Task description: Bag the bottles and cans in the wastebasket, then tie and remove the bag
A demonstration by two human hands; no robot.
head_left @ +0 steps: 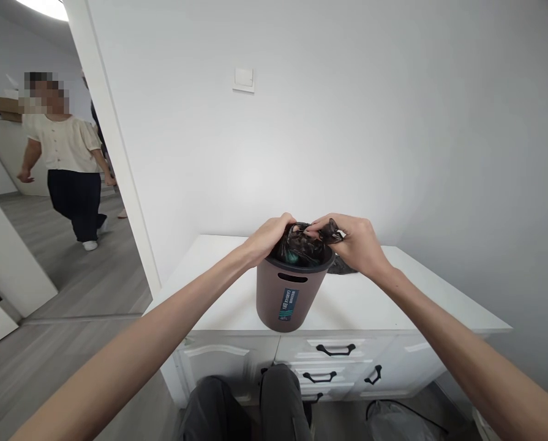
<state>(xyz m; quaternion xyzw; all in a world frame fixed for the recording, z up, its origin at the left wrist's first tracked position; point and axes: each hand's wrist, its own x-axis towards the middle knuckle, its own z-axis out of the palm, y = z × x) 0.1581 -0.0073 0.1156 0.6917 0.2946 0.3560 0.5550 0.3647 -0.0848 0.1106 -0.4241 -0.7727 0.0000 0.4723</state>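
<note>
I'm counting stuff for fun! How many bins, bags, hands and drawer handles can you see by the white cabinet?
Bins: 1, the brown bin
Black bags: 1, the bag in the bin, gripped by both hands
Hands: 2, left hand and right hand
Black drawer handles: 4 in view
Total: 8

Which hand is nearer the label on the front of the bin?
Left. The left hand grips the black bag at the rim above the label; the right hand grips it farther right.
</note>
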